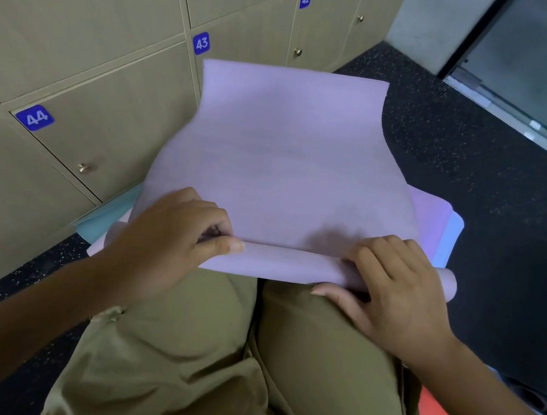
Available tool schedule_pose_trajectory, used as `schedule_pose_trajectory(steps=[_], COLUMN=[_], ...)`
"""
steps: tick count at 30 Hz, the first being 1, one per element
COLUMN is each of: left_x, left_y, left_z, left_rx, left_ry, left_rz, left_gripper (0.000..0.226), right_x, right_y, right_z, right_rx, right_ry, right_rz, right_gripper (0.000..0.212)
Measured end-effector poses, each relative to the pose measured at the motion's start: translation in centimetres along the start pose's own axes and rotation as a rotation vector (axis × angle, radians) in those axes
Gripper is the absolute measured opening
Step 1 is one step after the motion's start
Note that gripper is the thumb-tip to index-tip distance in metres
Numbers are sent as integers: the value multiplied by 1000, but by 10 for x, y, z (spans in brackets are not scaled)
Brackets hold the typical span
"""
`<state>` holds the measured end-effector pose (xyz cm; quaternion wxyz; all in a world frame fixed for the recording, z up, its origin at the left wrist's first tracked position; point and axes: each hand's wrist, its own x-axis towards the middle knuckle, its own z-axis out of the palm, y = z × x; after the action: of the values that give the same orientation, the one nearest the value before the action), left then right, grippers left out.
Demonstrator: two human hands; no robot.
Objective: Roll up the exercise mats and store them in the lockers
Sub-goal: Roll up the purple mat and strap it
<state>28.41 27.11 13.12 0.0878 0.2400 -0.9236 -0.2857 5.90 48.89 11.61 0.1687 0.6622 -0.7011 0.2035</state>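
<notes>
Head view: I see the lilac mat [281, 160] on the floor beside the lockers [78, 45], its near edge rolled; left hand [171, 239] pinches the roll; right hand [392, 291] curls over it, thumb beneath.

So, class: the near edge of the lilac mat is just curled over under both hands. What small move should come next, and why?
Probably push the roll forward another turn with both hands. The left hand and right hand grip only a thin first curl, and most of the lilac mat lies flat ahead.
</notes>
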Motion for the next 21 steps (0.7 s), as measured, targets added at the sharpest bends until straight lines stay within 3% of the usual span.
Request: schedule_pose_trajectory(steps=[5,10,13,15,21], left_x=[12,21,19,16,8], left_y=[-8,-8,-16,-19,-7], left_z=[-7,-10,-6,-4,9], left_rx=[-170,-56,211,324,378], left_ry=[-9,118,165,220,270], left_rz=[-44,147,394,465,314], left_gripper=[40,20,30,39,61], right_x=[22,44,55,59,67], right_y=[16,28,35,38,44], right_z=[4,2,5,7,10], right_rx=[128,405,558,622,663], right_ry=[-88,-312,-390,-389,-403], right_rz=[61,301,409,423,512], right_gripper=[58,59,56,50,47])
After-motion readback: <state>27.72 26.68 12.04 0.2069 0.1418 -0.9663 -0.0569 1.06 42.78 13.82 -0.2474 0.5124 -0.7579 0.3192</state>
